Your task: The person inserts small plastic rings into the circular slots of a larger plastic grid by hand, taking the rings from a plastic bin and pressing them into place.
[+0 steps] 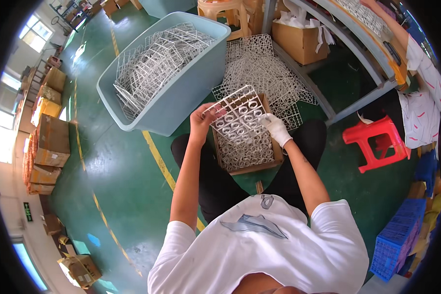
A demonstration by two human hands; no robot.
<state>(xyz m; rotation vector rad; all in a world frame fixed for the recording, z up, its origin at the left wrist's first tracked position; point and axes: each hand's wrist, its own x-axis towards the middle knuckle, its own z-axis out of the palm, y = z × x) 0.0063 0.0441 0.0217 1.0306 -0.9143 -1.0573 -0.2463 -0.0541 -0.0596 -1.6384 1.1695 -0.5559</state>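
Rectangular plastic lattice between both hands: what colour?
White plastic lattice; the head view shows it best.

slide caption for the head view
Left hand and white-gloved right hand hold a white plastic grid over a brown cardboard box of white rings.

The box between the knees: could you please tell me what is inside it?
Small, pale rings cover the visible part of the box. The white grid above hides much of its far part; anything beneath the top rings is covered.

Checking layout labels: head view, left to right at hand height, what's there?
Cardboard boxes, blue-grey tub, bare left hand, white lattice panel, gloved right hand, red stool.
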